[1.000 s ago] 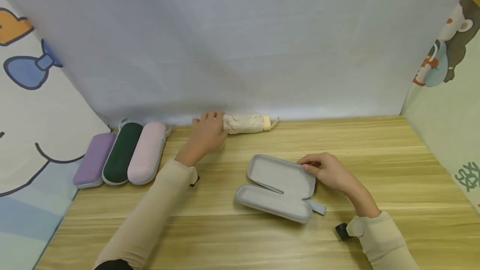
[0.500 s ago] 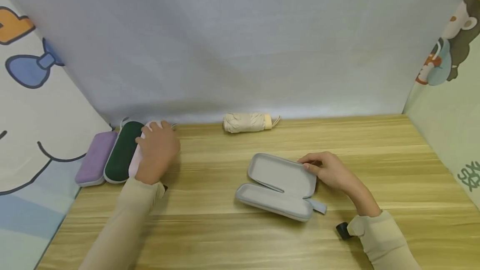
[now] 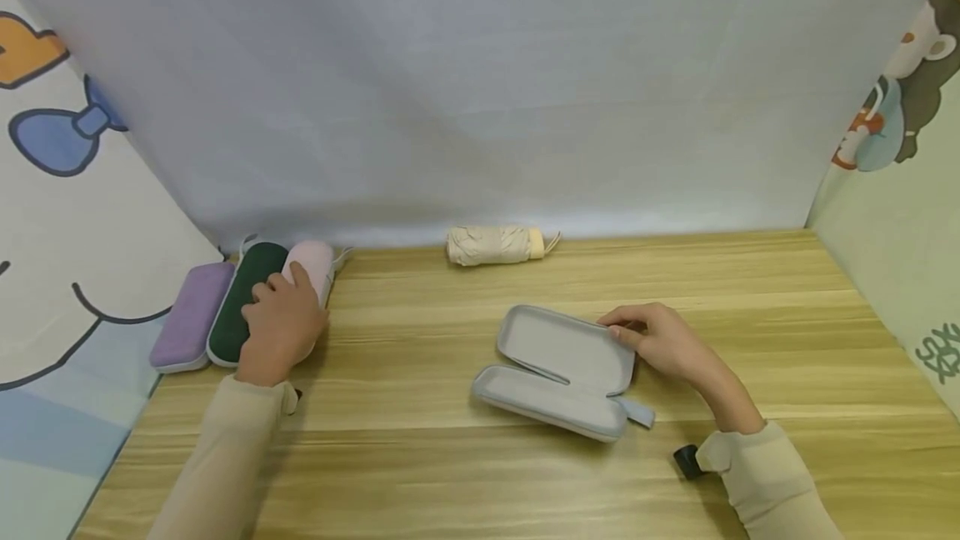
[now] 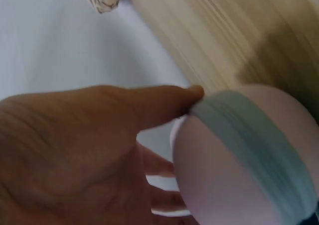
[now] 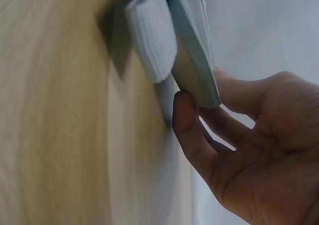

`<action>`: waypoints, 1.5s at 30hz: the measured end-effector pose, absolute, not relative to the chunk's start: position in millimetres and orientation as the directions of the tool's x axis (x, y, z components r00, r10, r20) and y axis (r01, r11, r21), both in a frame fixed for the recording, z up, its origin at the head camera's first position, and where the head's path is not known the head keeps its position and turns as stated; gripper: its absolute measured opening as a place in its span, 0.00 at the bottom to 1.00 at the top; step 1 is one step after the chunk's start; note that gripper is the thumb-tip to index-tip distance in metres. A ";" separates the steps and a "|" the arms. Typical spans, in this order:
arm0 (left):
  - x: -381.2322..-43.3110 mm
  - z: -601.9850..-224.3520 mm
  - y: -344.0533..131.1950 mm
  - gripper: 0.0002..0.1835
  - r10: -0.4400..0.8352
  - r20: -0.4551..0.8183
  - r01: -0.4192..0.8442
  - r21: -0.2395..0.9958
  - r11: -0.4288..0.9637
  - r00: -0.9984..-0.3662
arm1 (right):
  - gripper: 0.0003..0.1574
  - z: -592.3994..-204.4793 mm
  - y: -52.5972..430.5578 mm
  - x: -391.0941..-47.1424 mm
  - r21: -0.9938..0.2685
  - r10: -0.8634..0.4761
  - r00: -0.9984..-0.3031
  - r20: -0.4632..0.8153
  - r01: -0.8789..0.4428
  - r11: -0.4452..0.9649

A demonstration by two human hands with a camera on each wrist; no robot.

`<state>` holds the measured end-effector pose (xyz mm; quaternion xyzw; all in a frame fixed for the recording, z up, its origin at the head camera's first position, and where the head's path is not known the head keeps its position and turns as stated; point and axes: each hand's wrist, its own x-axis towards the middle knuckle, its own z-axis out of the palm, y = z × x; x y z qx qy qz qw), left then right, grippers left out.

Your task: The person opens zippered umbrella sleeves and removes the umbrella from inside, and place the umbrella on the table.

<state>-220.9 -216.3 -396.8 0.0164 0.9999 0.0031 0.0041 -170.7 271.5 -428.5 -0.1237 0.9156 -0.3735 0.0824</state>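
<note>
Pink rounded case (image 3: 313, 255) lay in your left grip (image 3: 281, 319), on the left of the wood-grain worktop (image 3: 420, 473); a slanted lift might have dragged the dark-green rounded case (image 3: 251, 273) beside it. Your right grip (image 3: 663, 344) pinched an open pale-grey hinged case (image 3: 558, 348); tugging could have tipped it.

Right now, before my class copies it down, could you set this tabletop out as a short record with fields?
Surface: wood-grain table
Left hand: gripping the pink case, thumb on its grey band
Right hand: pinching the rim of the grey case
Grey case state: open, interior showing, nothing inside
Closed cases, left to right: purple case, green case, pink case
Back edge: cream rolled bundle with a cord loop, apart from both hands
</note>
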 end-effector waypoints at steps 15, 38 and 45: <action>-232.3 -409.7 -236.4 0.45 0.072 -0.195 0.060 0.069 0.996 -0.978 | 0.17 -411.3 299.8 -171.5 -0.703 -0.159 -0.986 -0.053 -0.076 0.707; -226.3 -407.7 -230.0 0.45 0.062 -0.168 0.057 0.037 0.998 -0.984 | 0.29 -388.2 417.2 -161.6 -0.720 0.346 -0.938 0.010 0.234 0.654; -225.7 -410.0 -228.3 0.44 0.074 -0.141 0.073 0.012 0.997 -0.987 | 0.29 -391.3 445.0 -151.9 -0.707 0.433 -0.901 0.004 0.304 0.638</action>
